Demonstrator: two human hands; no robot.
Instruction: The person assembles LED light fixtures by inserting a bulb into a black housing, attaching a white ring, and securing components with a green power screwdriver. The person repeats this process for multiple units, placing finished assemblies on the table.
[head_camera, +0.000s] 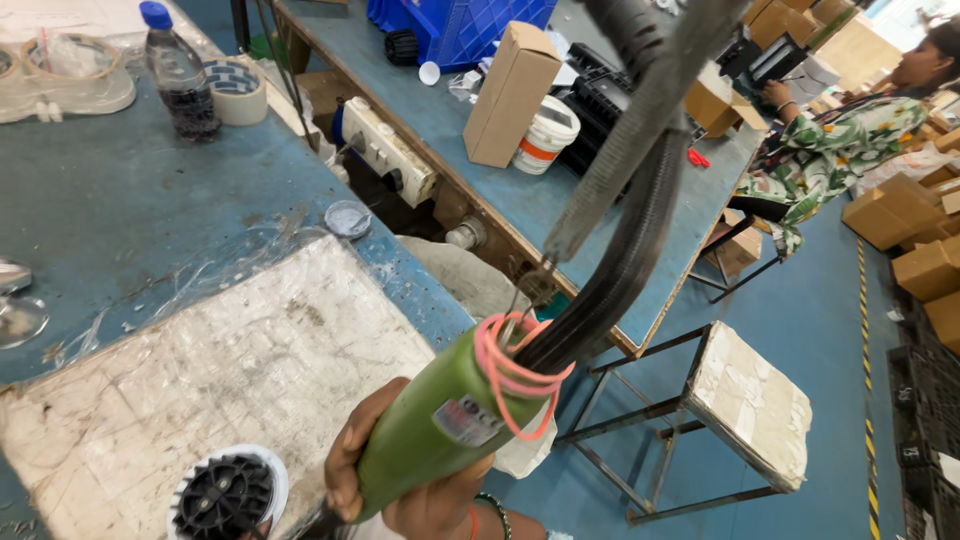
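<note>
A green handheld power tool (440, 425) sat at the lower centre of the frame, gripped in one hand (400, 480) whose fingers were wrapped tight around its body; which hand it was could not be told. A pink band (510, 370) circled its top, where black corrugated hoses (620, 230) rose toward the upper right. A black toothed disc (225, 497) lay at lower left on the worn white board (230, 370).

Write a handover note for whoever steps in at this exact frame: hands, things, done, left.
Right hand: gripping the green tool by its body, pink rubber bands round its top, black corrugated hose running up from it.
Left hand: not in view.
Black ribbed part sits in a white ring on the worn white mat.
Done: tool in hand.
Left: tool has not touched the part.
</note>
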